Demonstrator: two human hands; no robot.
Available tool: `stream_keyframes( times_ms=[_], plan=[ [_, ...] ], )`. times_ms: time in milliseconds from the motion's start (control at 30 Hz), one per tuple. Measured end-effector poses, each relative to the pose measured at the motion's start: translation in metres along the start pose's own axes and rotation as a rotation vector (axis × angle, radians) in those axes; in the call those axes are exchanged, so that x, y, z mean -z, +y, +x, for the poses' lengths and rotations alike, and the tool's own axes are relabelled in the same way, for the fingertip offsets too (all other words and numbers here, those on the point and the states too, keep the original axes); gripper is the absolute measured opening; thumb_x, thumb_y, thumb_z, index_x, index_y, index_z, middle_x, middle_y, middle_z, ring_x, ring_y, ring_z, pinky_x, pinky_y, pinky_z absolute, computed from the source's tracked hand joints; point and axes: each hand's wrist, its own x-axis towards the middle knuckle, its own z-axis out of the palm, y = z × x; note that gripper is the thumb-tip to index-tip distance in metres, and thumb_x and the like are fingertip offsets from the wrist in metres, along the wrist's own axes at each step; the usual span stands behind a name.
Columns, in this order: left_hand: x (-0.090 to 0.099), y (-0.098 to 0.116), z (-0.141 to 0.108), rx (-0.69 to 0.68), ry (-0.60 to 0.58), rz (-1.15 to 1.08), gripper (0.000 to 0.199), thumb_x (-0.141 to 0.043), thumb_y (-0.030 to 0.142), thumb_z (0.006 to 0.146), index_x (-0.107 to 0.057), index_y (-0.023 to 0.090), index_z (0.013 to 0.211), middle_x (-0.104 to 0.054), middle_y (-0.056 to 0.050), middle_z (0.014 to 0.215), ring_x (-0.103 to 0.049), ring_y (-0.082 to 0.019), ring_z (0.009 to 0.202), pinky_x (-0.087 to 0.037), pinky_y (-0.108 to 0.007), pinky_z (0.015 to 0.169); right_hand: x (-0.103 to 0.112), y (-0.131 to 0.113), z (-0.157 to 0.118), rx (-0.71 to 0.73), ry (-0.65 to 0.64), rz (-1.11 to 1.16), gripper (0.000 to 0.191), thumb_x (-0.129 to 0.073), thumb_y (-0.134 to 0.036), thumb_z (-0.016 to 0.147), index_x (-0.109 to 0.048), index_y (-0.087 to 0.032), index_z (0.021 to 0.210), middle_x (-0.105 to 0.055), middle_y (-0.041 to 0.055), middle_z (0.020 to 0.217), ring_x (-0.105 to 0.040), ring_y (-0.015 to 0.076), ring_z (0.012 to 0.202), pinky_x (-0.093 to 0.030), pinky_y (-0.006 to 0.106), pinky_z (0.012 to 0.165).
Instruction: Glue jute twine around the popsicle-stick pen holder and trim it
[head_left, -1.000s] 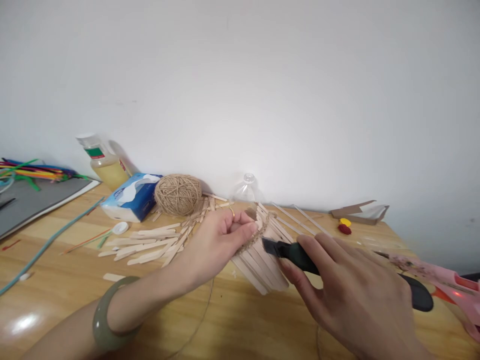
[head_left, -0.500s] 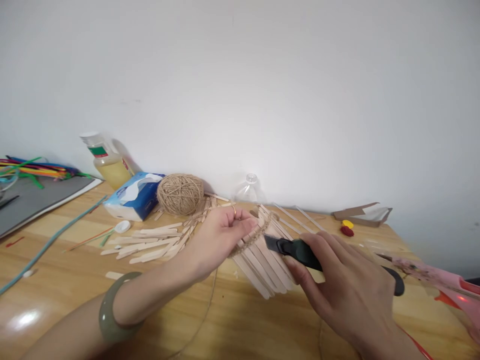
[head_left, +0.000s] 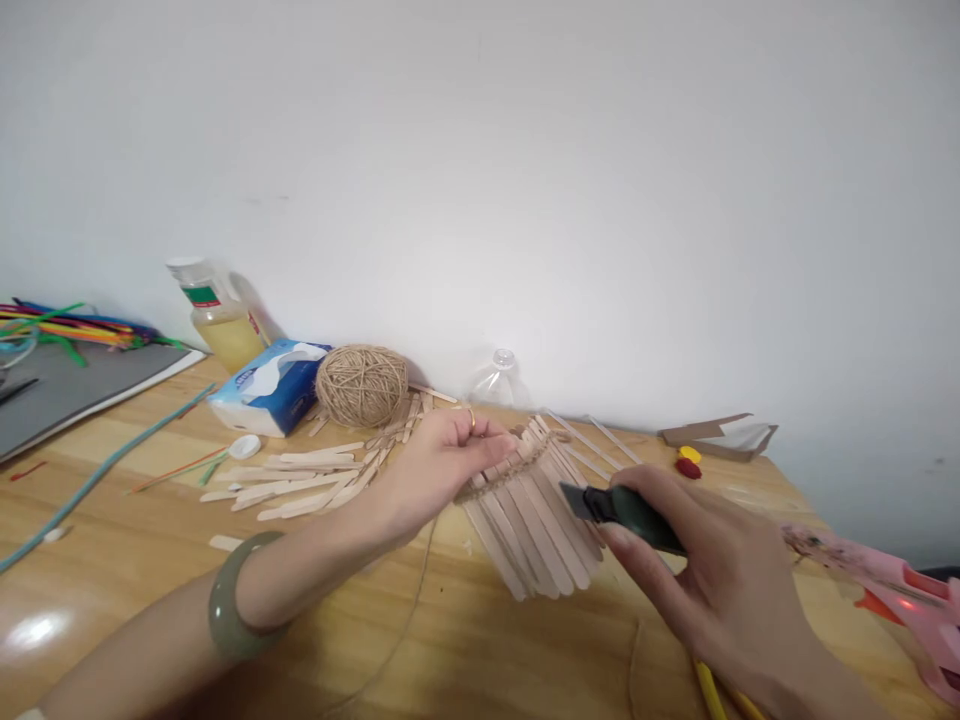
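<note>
Two hands work above the desk (head_left: 585, 650), the left hand's (head_left: 427, 465) fingers pinching the twine-bound upper part of the stick bundle (head_left: 532, 520), the right hand's (head_left: 720, 570) fingers wrapped round a utility knife (head_left: 637, 515) whose blade points toward the sticks.

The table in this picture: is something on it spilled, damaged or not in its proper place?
Nothing looks spilled. At the back right, the cardboard piece looks bent open, with uneven flaps. Near the twine ball, the loose sticks lie in an untidy scatter, some crossing others.
</note>
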Motion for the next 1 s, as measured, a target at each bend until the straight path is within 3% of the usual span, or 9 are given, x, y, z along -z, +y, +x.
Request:
stream_keyframes(
  times_ms=[133, 333, 567, 1000],
  plan=[
    [0.003, 0.004, -0.002, -0.066, -0.031, 0.042, 0.021, -0.057, 0.033, 0.076, -0.056, 0.015, 0.065, -0.047, 0.005, 0.056, -0.038, -0.008, 0.051, -0.030, -0.021, 0.050, -0.001, -0.001, 0.000, 0.084, -0.038, -0.058, 0.025, -0.045, -0.043, 0.087, -0.049, -0.021, 0.075, -0.054, -0.0030, 0.056, -0.050, 0.0126, 0.047, -0.030, 0.023, 0.046],
    [-0.002, 0.009, -0.008, -0.083, -0.058, 0.121, 0.016, -0.054, 0.028, 0.078, -0.053, 0.016, 0.068, -0.046, 0.005, 0.059, -0.041, -0.008, 0.054, -0.032, -0.020, 0.052, -0.003, -0.005, -0.002, 0.077, -0.072, -0.098, 0.024, -0.046, -0.043, 0.085, -0.052, -0.021, 0.076, -0.056, -0.0013, 0.061, -0.051, 0.0150, 0.051, -0.030, 0.026, 0.050],
    [-0.002, 0.014, -0.012, -0.098, -0.175, 0.229, 0.020, -0.049, 0.031, 0.082, -0.052, 0.016, 0.068, -0.046, 0.004, 0.061, -0.040, -0.009, 0.058, -0.030, -0.021, 0.055, -0.002, -0.007, -0.002, 0.089, -0.071, -0.101, 0.026, -0.045, -0.044, 0.086, -0.055, -0.021, 0.084, -0.058, -0.0006, 0.065, -0.052, 0.0161, 0.055, -0.030, 0.026, 0.052],
    [-0.003, 0.014, -0.015, -0.081, -0.168, 0.390, 0.024, -0.047, 0.035, 0.082, -0.050, 0.017, 0.067, -0.038, 0.006, 0.054, -0.031, -0.009, 0.050, -0.021, -0.023, 0.047, -0.006, -0.010, -0.001, 0.117, -0.011, -0.145, 0.030, -0.040, -0.045, 0.089, -0.055, -0.021, 0.079, -0.056, -0.0004, 0.063, -0.050, 0.0161, 0.056, -0.027, 0.027, 0.052]
  ],
)
